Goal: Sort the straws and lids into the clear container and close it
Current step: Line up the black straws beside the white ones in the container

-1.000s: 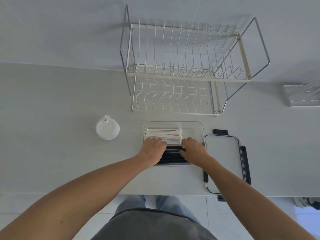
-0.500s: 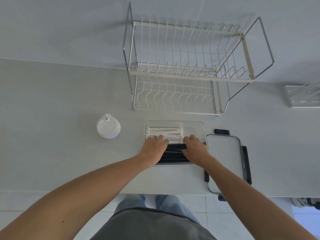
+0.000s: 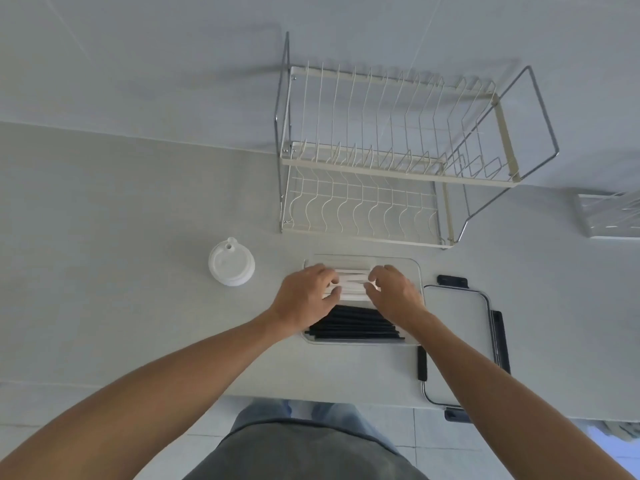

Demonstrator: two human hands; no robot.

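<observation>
Head view: both hands work inside a clear container point(image 3: 417, 271) on a pale desk point(image 3: 121, 271). The left hand point(image 3: 306, 299) and the right hand point(image 3: 394, 294) curl their fingers round opposite ends of a bundle of white straws point(image 3: 353, 284), which lies crosswise in the far half of the container, between the two hands. The hands are apart, one at each end of the bundle.

Just below the hands, in the near half of the same container, lies a tidy layer of black straws point(image 3: 356, 327), side by side and parallel to the white ones. The container is a shallow, rounded rectangle with see-through walls, standing open.

To the right of the right hand, touching or just beside the container, its lid point(image 3: 457, 327) lies flat on the desk: a clear panel with dark clips at the edges, its near end past the desk edge.

Well to the left of the left hand sits a round white cup lid point(image 3: 231, 266) with a small spout. Beyond the hands stands a wire rack point(image 3: 381, 161).
</observation>
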